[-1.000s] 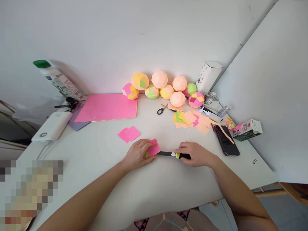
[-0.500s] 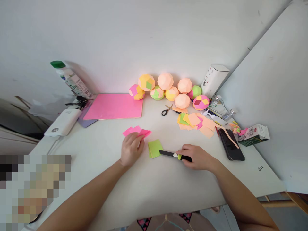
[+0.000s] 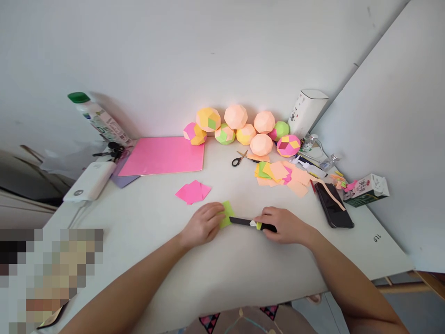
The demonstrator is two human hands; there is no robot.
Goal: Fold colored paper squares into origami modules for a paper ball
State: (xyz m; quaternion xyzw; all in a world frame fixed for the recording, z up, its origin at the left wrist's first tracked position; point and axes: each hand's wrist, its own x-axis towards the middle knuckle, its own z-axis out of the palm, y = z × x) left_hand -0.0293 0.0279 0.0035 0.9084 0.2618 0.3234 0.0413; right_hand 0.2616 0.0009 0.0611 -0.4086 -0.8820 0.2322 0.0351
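Observation:
My left hand (image 3: 203, 224) lies on the white table (image 3: 222, 269) with its fingers pressing down on a green paper square (image 3: 227, 213). My right hand (image 3: 283, 225) is closed around the handle of a black utility knife (image 3: 247, 222), whose blade tip touches the green square's right edge. A small pile of pink paper squares (image 3: 193, 191) lies just behind my left hand, apart from it.
Several folded paper balls (image 3: 243, 131) line the back wall. A pink sheet (image 3: 163, 155), scissors (image 3: 239, 158), loose coloured squares (image 3: 280, 175), a phone (image 3: 333, 205), a carton (image 3: 365, 189), a white power bank (image 3: 90, 181) and a bottle (image 3: 99, 119) surround the working spot.
My left hand laid the pink square on the pink pile, then came back right and down onto the green square. My right hand kept the knife almost still.

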